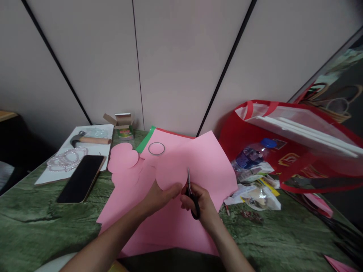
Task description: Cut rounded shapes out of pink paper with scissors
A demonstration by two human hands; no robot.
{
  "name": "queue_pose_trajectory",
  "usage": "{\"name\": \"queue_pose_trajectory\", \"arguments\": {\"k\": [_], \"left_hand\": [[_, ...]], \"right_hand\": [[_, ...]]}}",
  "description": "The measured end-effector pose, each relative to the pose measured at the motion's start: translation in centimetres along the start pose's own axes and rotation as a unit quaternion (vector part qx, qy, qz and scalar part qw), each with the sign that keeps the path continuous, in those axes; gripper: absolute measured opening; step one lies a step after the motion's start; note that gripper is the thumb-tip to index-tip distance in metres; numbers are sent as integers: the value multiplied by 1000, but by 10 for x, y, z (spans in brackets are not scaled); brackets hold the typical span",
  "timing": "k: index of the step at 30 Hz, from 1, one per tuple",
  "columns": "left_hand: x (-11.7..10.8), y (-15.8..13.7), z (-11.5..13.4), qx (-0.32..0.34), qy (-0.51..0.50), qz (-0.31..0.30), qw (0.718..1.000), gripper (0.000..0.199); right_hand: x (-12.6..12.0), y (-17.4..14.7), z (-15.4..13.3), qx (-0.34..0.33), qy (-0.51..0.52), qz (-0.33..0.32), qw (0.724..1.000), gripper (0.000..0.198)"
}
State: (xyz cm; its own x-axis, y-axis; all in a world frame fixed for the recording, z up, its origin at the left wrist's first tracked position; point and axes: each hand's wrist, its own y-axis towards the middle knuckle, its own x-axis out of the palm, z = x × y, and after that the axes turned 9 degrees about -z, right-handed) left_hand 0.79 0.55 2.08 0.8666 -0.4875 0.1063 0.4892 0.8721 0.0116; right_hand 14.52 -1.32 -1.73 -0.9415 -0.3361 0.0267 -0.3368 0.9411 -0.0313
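Right now, from where I stand, the person's left hand [161, 196] pinches a rounded piece of pink paper [171, 170], thumb on top, while the right hand [204, 204] grips black-handled scissors [193, 198], their blades pointing towards twelve o'clock at the piece's right edge. Larger pink sheets [167, 230] lie beneath both hands on the table [31, 226]. Around them sit a thin ring [157, 142] at eleven o'clock, a hammer [95, 140] at ten, a phone [82, 179] at nine and a red bag [297, 151] at two.
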Motion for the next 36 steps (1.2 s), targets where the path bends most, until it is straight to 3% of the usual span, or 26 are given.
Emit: {"name": "queue_pose_trajectory", "arguments": {"k": [7, 16, 23, 31, 36], "left_hand": [[-1, 0, -1, 13, -4, -21, 1000, 23], [-6, 0, -9, 8, 25, 7, 1000, 17], [-10, 2, -20, 4, 54, 62, 997, 19], [-2, -1, -13, 5, 91, 110, 990, 27], [2, -5, -8, -4, 115, 102, 988, 17]], "right_hand": [[-2, 0, 4, -7, 10, -6, 1000, 30], [-1, -1, 3, -15, 16, -5, 1000, 29], [0, -3, 2, -10, 25, -8, 1000, 28], [2, -1, 4, -3, 33, -12, 999, 27], [1, -1, 5, 3, 43, -10, 999, 30]]}}
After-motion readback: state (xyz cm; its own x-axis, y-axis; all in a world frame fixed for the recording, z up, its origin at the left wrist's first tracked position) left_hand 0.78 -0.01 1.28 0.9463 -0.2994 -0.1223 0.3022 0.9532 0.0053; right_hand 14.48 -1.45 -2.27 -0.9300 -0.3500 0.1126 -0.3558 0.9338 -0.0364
